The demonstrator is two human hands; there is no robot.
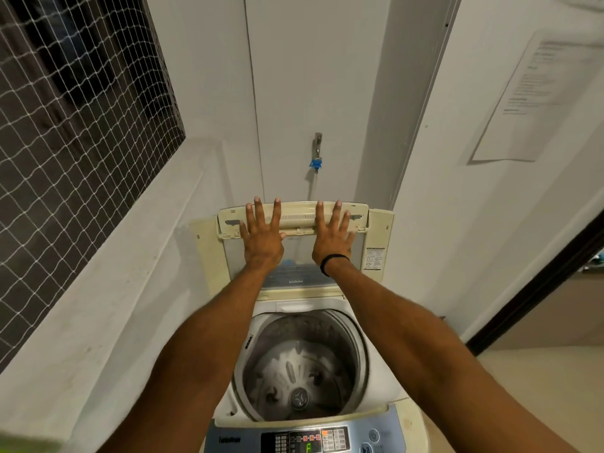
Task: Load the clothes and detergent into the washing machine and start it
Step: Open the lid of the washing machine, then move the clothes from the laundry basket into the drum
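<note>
A cream top-loading washing machine [408, 420] stands below me with its folding lid [374, 230] raised upright at the back. My left hand [261, 235] and my right hand [331, 238] lie flat against the lid's upper part, fingers spread and straight. A black band circles my right wrist. The steel drum [300, 367] is open to view, and no clothes show in it. The control panel [307, 441] at the front edge is lit with a green digit. No clothes or detergent are in view.
A tap [317, 148] with blue tape and a hose sits on the wall behind the machine. A netted window [75, 132] fills the left. A paper notice [536, 96] hangs on the right wall, beside a dark doorway [555, 279].
</note>
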